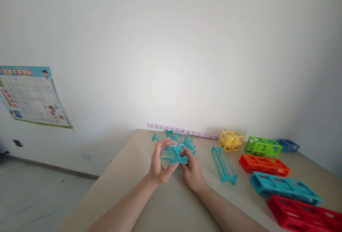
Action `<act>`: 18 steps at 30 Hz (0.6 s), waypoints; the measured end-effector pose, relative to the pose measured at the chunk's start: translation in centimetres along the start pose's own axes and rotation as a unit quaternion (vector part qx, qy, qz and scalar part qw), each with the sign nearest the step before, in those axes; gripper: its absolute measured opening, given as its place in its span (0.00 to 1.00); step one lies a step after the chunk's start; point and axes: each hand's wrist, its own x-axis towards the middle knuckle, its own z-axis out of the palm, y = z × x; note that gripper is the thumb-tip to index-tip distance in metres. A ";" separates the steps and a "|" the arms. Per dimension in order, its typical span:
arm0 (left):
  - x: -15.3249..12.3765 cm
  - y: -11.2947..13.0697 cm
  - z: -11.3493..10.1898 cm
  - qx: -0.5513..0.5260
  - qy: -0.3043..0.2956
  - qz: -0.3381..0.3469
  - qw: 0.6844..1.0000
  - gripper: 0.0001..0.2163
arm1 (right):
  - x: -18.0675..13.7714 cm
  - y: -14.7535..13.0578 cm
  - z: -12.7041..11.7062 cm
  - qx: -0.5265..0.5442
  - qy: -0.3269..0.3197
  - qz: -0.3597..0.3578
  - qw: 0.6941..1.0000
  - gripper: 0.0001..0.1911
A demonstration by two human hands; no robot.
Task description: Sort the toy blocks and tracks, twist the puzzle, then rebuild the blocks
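My left hand [159, 164] and my right hand [191, 170] meet over the table, both pinching a small clear teal plastic track piece [177, 154] between them. The left fingers curl over its top and left side. From below and the right, the right fingers grip it. Just behind the hands lies a loose heap of more clear teal curved pieces [187, 140]. A long straight clear teal channel piece [223, 164] lies on the table to the right of my right hand.
A beige table [165, 207] runs up to a white wall. Open frame blocks stand in a row at right: yellow [231, 140], green [263, 147], dark blue [288, 145], orange [264, 164], teal [284, 187], red [304, 213]. A lilac strip [181, 130] lies along the wall. A poster [30, 96] hangs at left.
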 end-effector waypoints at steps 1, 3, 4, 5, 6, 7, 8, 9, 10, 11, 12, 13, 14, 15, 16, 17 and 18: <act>0.0 0.0 -0.1 0.014 0.004 0.011 1.000 0.29 | 0.0 -0.1 0.0 -0.010 0.003 0.000 1.000 0.23; -0.1 0.2 -0.2 0.048 0.002 0.042 0.998 0.28 | 0.0 -0.2 -0.1 -0.025 0.008 -0.002 1.000 0.24; -0.1 0.2 -0.3 0.063 -0.005 0.062 0.996 0.27 | 0.0 -0.3 -0.2 -0.028 0.009 -0.004 1.000 0.25; 0.0 0.3 -0.4 0.077 -0.014 0.084 0.993 0.27 | 0.0 -0.3 -0.2 -0.030 0.009 -0.007 0.999 0.26; 0.0 0.5 -0.4 0.089 -0.024 0.104 0.990 0.27 | 0.1 -0.3 -0.2 -0.031 0.010 -0.010 0.999 0.27; 0.1 0.6 -0.4 0.098 -0.030 0.124 0.987 0.27 | 0.1 -0.3 -0.3 -0.032 0.011 -0.012 0.999 0.28; 0.2 0.7 -0.4 0.107 -0.034 0.140 0.984 0.28 | 0.1 -0.3 -0.3 -0.034 0.012 -0.013 0.999 0.28; 0.3 0.8 -0.4 0.113 -0.037 0.153 0.981 0.28 | 0.1 -0.3 -0.3 -0.036 0.012 -0.012 0.999 0.28; 0.3 0.9 -0.3 0.119 -0.039 0.164 0.978 0.28 | 0.1 -0.4 -0.3 -0.037 0.010 -0.011 0.999 0.27; 0.4 1.0 -0.3 0.125 -0.041 0.173 0.976 0.28 | 0.1 -0.5 -0.3 -0.037 0.007 -0.009 0.999 0.27; 0.4 1.1 -0.3 0.130 -0.044 0.179 0.974 0.28 | 0.1 -0.6 -0.3 -0.036 0.001 -0.007 0.999 0.26; 0.5 1.2 -0.2 0.134 -0.047 0.184 0.973 0.27 | 0.1 -0.8 -0.3 -0.036 -0.003 -0.005 0.999 0.26; 0.5 1.3 -0.2 0.138 -0.051 0.187 0.971 0.27 | 0.1 -1.0 -0.4 -0.037 -0.006 -0.004 0.999 0.26; 0.5 1.4 -0.2 0.140 -0.054 0.189 0.970 0.27 | 0.1 -1.1 -0.5 -0.038 -0.007 -0.006 0.999 0.26; 0.5 1.4 -0.1 0.141 -0.059 0.190 0.970 0.27 | 0.1 -1.3 -0.5 -0.040 -0.008 -0.009 0.999 0.26; 0.5 1.5 -0.1 0.141 -0.062 0.189 0.970 0.27 | 0.1 -1.4 -0.6 -0.041 -0.009 -0.013 0.999 0.26; 0.6 1.6 0.0 0.140 -0.065 0.190 0.970 0.27 | 0.1 -1.5 -0.7 -0.042 -0.010 -0.018 0.999 0.26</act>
